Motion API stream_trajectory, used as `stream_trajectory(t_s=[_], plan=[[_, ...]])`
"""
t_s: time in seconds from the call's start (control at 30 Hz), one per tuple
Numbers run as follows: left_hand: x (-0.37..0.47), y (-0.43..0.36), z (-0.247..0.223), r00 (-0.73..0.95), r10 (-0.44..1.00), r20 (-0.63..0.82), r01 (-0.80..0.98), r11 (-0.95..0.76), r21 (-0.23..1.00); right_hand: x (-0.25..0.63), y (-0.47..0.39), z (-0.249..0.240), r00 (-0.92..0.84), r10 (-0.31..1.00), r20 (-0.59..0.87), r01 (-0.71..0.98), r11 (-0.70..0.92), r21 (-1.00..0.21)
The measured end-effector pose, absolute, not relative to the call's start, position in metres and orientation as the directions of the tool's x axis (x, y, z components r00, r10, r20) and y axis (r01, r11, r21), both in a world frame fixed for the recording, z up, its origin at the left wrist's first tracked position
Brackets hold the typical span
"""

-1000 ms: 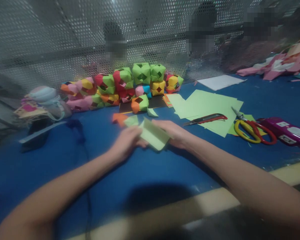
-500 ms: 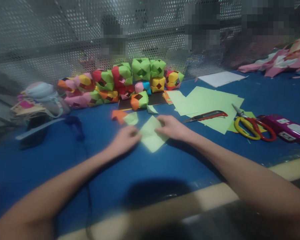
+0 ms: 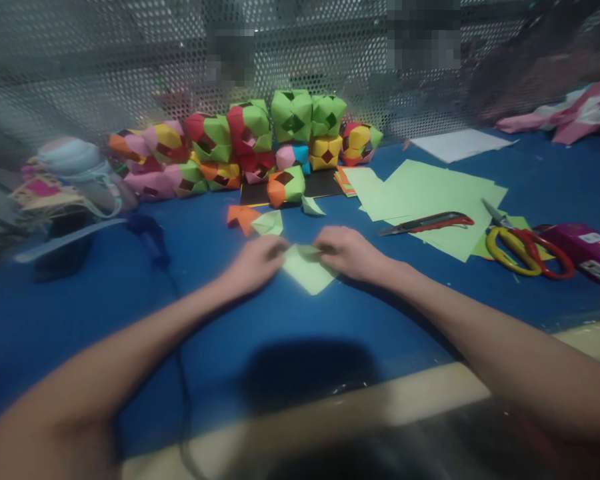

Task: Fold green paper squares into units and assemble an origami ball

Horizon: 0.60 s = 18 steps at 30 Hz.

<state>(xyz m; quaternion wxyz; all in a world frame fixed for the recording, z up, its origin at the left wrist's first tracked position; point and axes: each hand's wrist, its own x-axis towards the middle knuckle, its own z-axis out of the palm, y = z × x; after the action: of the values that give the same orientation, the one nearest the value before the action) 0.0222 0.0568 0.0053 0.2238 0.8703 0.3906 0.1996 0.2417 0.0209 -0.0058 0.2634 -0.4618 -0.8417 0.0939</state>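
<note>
Where the surface (image 3: pixel 220 373) ends on the person's side, a pale edge strip (image 3: pixel 430 390) runs across, crossed by a dark cable (image 3: pixel 183 383). Beyond it lies the light-green paper piece (image 3: pixel 311 272), low over the blue top between the hands, one corner pointing toward the person.

The left hand (image 3: pixel 260 265) is nearly closed, fingers curled, thumb and fingertips at the paper's left corner. The right hand (image 3: pixel 347 255) is likewise curled, pinching the upper right part. The far edge appears bent up between them; blur prevents a finding on the exact crease.

Judgement: a fold is in hand. The next move calls for lining up the edges, then pressing the crease flat while one hand steadies the sheet.

Just beyond the hands lie a small light-green folded unit (image 3: pixel 269 223), touching or overlapping an orange folded unit (image 3: pixel 241 219), and a second light-green unit (image 3: pixel 313 206), set apart. To the right, a red-and-black box cutter (image 3: pixel 430 224) rests partly on loose light-green sheets (image 3: pixel 430 187); scissors (image 3: pixel 532 250) with yellow and red handles lie near a purple object (image 3: pixel 585 243), identity not established.

Farther off, multicoloured paper cubes (image 3: pixel 291 117) stand stacked before a perforated panel (image 3: pixel 305 70).
</note>
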Motion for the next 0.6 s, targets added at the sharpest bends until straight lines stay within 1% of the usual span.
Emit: stream_trajectory(t_s=[0.13, 0.27, 0.37, 0.47, 0.53, 0.6], plan=[[0.021, 0.061, 0.007, 0.659, 0.739, 0.143, 0.554, -0.605, 0.571, 0.24, 0.015, -0.009, -0.467, 0.776, 0.423, 0.772, 0.592, -0.233], [0.02, 0.065, 0.009, 0.696, 0.708, 0.119, 0.529, -0.617, 0.582, 0.242, 0.004, -0.009, -0.485, 0.707, 0.515, 0.755, 0.636, -0.161], [0.017, 0.069, 0.012, 0.734, 0.676, 0.067, 0.504, -0.608, 0.614, 0.246, -0.002, -0.008, -0.577, 0.615, 0.538, 0.702, 0.71, -0.058], [0.014, 0.072, 0.017, 0.76, 0.649, 0.018, 0.496, -0.598, 0.629, 0.247, -0.005, -0.005, -0.705, 0.516, 0.487, 0.624, 0.777, 0.079], [0.012, 0.074, 0.019, 0.768, 0.64, -0.003, 0.497, -0.593, 0.633, 0.247, -0.005, -0.001, -0.762, 0.491, 0.423, 0.586, 0.801, 0.125], [0.011, 0.075, 0.02, 0.77, 0.637, -0.02, 0.496, -0.579, 0.647, 0.247, -0.005, 0.003, -0.795, 0.493, 0.353, 0.566, 0.812, 0.141]])
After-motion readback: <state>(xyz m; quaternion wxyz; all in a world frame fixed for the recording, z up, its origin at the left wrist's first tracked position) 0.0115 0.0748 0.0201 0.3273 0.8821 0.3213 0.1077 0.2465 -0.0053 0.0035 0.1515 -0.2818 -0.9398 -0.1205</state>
